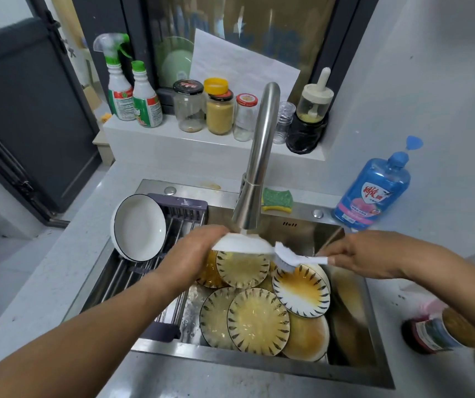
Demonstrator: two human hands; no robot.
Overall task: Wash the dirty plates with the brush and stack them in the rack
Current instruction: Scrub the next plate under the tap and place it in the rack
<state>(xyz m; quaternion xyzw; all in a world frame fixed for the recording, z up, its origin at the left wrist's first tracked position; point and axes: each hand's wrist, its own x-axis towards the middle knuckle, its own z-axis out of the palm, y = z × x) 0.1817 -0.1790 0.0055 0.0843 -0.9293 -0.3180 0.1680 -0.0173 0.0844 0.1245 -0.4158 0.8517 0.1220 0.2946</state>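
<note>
My left hand (193, 254) grips a white plate (242, 244) by its left edge and holds it nearly flat under the faucet spout (247, 216). My right hand (365, 254) holds a white brush (291, 258) by its handle, with the bristles at the plate's right rim. Below them, several dirty plates with yellow stains and dark leaf marks (259, 320) lie piled in the sink (259, 360). One clean white plate with a dark rim (140, 225) stands tilted in the dark rack (173, 219) on the sink's left side.
A green-yellow sponge (278, 199) lies behind the faucet. A blue dish soap bottle (374, 191) stands at the right. Jars and spray bottles (133, 93) line the back ledge. A toppled jar (443, 331) lies on the right counter.
</note>
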